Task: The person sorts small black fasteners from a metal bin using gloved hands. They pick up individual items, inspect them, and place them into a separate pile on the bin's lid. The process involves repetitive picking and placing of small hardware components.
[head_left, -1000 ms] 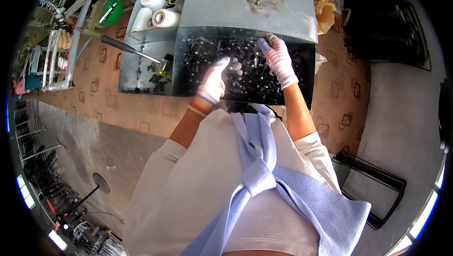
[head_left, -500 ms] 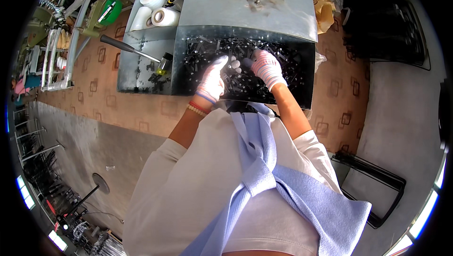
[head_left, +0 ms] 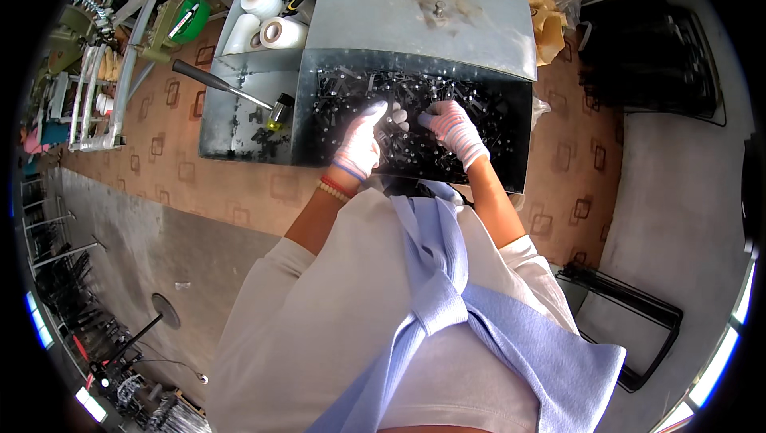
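Your left hand point(head_left: 361, 142), in a white knitted glove with a red and a beaded band at the wrist, lies over the heap of small black metal parts point(head_left: 415, 126) that fills the large dark compartment of the grey sheet-metal bin point(head_left: 415, 14). Its fingers are curled down into the heap, but you cannot tell from this view whether they grip a piece. Your right hand point(head_left: 455, 130), gloved the same way, rests just beside it on the same heap, fingers bent toward the left hand; whether it is closed on a part cannot be told either. The two hands nearly touch at the fingertips over the middle of the compartment.

To your left, the bin's smaller compartment holds a hammer with a long dark handle point(head_left: 227, 90), lying slanted with its head near the dividing wall. Beyond it, in the far-left section, stand three white rolls of film or tape point(head_left: 267, 22). The bin's flat grey lid area lies beyond the parts. The bin sits on a brown patterned floor covering point(head_left: 239, 186). A light blue cloth point(head_left: 447, 289) is tied across your white shirt, below your forearms.
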Motion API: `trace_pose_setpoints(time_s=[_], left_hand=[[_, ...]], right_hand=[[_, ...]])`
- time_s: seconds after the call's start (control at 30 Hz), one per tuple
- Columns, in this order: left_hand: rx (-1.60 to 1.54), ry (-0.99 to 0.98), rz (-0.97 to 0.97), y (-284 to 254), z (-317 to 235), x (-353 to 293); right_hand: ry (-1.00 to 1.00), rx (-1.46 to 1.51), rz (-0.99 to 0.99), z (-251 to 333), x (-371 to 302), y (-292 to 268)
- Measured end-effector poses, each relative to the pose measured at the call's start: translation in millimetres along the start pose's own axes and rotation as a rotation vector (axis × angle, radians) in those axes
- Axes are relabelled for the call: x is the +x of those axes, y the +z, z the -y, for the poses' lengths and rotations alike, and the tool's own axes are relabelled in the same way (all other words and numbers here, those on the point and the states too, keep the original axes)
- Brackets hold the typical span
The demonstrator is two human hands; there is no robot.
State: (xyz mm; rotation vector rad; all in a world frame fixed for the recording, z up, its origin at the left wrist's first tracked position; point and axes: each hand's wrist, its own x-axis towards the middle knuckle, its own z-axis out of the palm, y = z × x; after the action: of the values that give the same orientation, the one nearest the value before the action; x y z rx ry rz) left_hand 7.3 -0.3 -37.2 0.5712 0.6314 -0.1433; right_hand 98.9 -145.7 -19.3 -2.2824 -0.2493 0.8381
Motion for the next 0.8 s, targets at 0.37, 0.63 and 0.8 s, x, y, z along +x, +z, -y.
trace_pose_setpoints(time_s=[0.37, 0.63, 0.8], left_hand=[[0.075, -0.045, -0.137, 33, -14, -27], [0.137, -0.032, -0.167, 28, -11, -21], [0.112, -0.023, -0.162, 29, -10, -21]], right_hand=[[-0.014, 0.602, 0.282, 8, -31, -8], [-0.064, 0.578, 0.267, 0, -25, 0], [-0.16, 0.592, 0.19, -10, -19, 7]])
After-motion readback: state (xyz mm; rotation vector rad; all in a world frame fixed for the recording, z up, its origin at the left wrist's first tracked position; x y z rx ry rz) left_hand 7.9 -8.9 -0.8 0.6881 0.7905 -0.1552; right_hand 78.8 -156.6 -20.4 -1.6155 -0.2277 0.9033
